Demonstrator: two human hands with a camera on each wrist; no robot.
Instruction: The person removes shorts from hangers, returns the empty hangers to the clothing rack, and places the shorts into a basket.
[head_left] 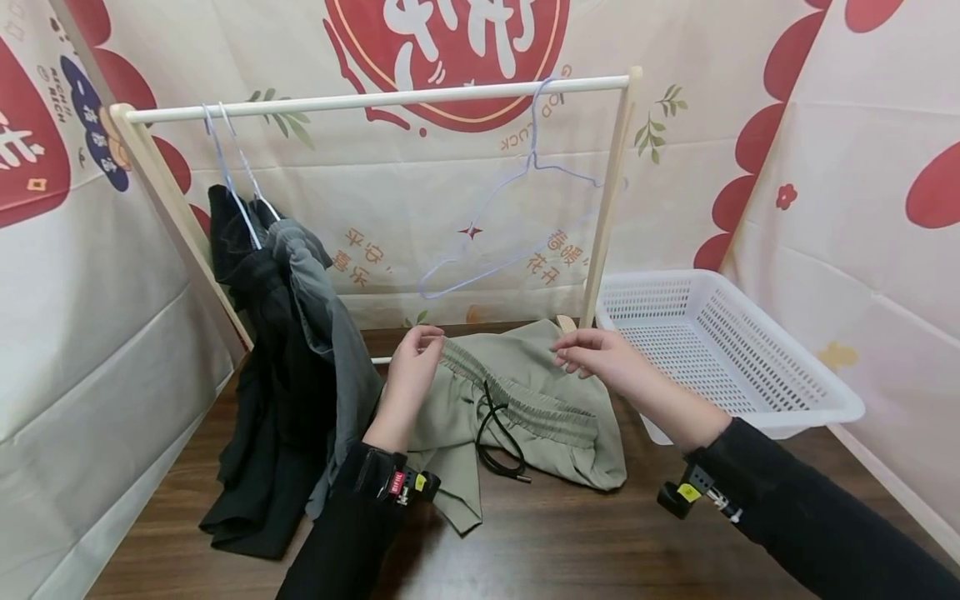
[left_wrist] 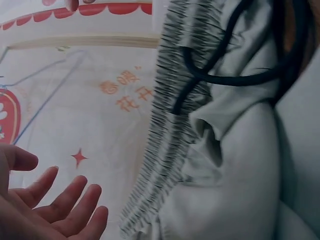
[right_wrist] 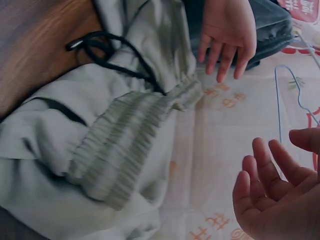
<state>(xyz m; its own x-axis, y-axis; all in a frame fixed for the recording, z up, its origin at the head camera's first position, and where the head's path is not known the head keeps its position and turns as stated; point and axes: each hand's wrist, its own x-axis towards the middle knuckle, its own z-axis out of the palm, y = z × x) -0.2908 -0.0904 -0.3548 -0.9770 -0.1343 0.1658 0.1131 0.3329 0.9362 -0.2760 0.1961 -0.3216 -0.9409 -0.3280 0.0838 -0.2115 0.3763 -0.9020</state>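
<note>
Grey-green trousers (head_left: 517,392) with a gathered elastic waistband (left_wrist: 170,100) and a dark drawstring (head_left: 495,433) lie loosely bunched on the table. My left hand (head_left: 412,367) is over their left side, its fingers loosely bent with nothing between them, as the left wrist view also shows. Opposite it, my right hand (head_left: 600,354) hovers over the upper right part of the trousers, fingers relaxed and holding nothing. Behind both hands a thin blue wire hanger (head_left: 532,162) hangs bare from the rack's rail.
The clothes rack (head_left: 375,98) has a white rail and wooden legs. At its left end, black trousers (head_left: 270,375) and a grey garment (head_left: 322,308) hang on hangers, reaching the table (head_left: 585,550). A white perforated basket (head_left: 802,396) stands at the right. Printed cloth encloses the space.
</note>
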